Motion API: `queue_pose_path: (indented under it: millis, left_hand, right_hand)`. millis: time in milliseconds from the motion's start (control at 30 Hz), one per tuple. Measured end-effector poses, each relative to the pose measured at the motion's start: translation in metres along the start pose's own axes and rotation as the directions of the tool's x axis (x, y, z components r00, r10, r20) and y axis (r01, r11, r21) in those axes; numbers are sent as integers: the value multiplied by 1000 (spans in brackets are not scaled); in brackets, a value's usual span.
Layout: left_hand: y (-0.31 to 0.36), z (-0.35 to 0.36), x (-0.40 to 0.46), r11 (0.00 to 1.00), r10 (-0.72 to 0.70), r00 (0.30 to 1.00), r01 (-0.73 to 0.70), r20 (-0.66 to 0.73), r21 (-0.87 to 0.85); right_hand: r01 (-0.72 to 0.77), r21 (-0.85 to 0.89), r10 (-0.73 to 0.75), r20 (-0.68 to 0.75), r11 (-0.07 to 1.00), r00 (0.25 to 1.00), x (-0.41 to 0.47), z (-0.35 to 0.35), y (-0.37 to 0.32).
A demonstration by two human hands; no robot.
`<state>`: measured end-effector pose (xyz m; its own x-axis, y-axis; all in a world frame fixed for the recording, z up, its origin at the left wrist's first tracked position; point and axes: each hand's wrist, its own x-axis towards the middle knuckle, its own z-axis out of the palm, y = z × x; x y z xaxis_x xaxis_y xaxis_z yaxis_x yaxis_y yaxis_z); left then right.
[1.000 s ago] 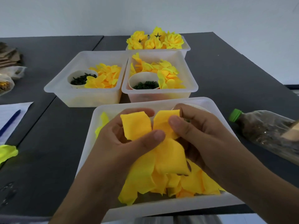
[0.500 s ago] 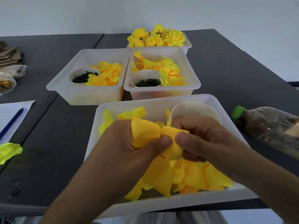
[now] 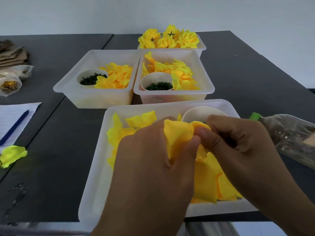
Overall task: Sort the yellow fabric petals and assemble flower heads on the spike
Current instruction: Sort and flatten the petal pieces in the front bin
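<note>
- The left hand [image 3: 153, 160] grips a bunch of yellow fabric petals [image 3: 177, 137] over the near tray [image 3: 95, 167]; its fingers are curled round the soft, creased cloth, thumb pressed on the front.
- The right hand [image 3: 238, 147] pinches the top edge of the same bunch between thumb and forefinger, just beside the left thumb.
- The bunch hangs with its long axis roughly upright, rounded lobes up, loose ends trailing down into the tray.
- The near tray is translucent white plastic, rectangular with rounded corners; flat loose petals [image 3: 134, 121] lie in it, and a round white cup [image 3: 196, 113] sits at its far right.
- To the right on the dark bench [image 3: 51, 150] lies a clear bottle [image 3: 286, 137] with a green cap.
- Farther back, two like trays [image 3: 95, 99] stand side by side, each with petals and a cup of small dark pieces.
- Farthest, a tray holds finished flower heads [image 3: 170, 40], ruffled and round.
</note>
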<state>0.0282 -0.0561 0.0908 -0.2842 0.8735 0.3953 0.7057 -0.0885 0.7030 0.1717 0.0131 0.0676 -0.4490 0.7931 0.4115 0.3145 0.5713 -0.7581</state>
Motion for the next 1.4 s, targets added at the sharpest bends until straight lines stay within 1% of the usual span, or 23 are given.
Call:
queue_pose_path:
  millis: [33,100,200,233,300,400,433,500,567,633,733,833,867,933,1000,1033,1067,1100,1133,1167,1233,1300,1400]
  left_hand:
    - [0,1,2,997,-27,999,30,33,-78]
    - [-5,6,4,972,-6,991,37,131,-231]
    - [-7,0,2,926,-2,986,64,166,-372]
    - [-9,-3,0,918,-4,989,62,148,-393]
    - [-9,-8,-5,937,24,993,17,112,-350]
    - [-15,-9,-4,935,-29,984,89,175,-344]
    - [-16,-9,-2,935,-32,978,102,206,-339]
    - [-17,-14,4,932,-17,963,114,270,-344]
    - [-17,-21,11,927,52,927,93,371,-362]
    - [-17,-25,17,925,119,875,75,470,-373]
    - [-19,-27,22,912,138,834,103,535,-396]
    - [-20,-27,24,877,122,794,194,595,-440]
    - [-21,-26,24,868,111,785,222,609,-444]
    - [-21,-25,23,860,107,772,245,626,-448]
    - [-21,-25,22,871,110,764,234,635,-432]
    - [-21,-25,21,880,99,765,231,636,-415]
    - [-21,-25,20,890,79,773,229,629,-394]
    - [-21,-25,18,901,60,785,223,616,-372]
    - [-21,-26,17,909,49,798,214,601,-358]
    - [-20,-26,15,911,44,807,210,589,-355]
    - [-19,-26,11,901,29,825,223,565,-371]
    - [-19,-25,9,875,-8,835,273,551,-400]
    - [-19,-25,10,823,-73,830,363,552,-437]
  right_hand:
    - [6,-6,-6,-14,1000,1000,-2,-1,-2]
    - [43,-3,-43,-13,999,999,-4,-3,-10]
    - [60,92,-64,41,994,997,-6,-2,-14]
    - [23,160,-35,75,987,997,-5,-2,-13]
    - [-91,326,38,165,941,985,-2,-2,-7]
    - [-195,381,115,221,904,968,-2,-4,1]
    - [-239,406,134,269,882,954,-4,-5,3]
    - [-367,455,165,425,811,890,-4,-8,5]
    - [-501,472,193,559,725,806,0,-12,6]
    - [-525,516,121,625,677,771,6,-17,8]
    - [-539,580,-3,683,611,730,15,-20,5]
    - [-649,612,-130,765,453,631,16,-20,2]
    - [-677,595,-144,787,433,600,15,-20,2]
    - [-692,535,-125,825,484,550,14,-22,3]
    - [-653,491,-94,834,576,544,17,-25,5]
    - [-603,466,-65,822,648,565,19,-26,4]
    - [-514,420,-29,794,748,608,20,-28,4]
    - [-386,342,5,743,857,669,20,-28,3]
    - [-243,241,14,683,940,730,19,-28,1]
    - [-115,142,0,627,983,779,17,-27,-1]
    - [102,-12,-80,519,995,851,14,-24,-9]
    - [249,-168,-161,416,954,895,12,-22,-14]
    - [331,-338,-219,327,881,919,12,-19,-20]
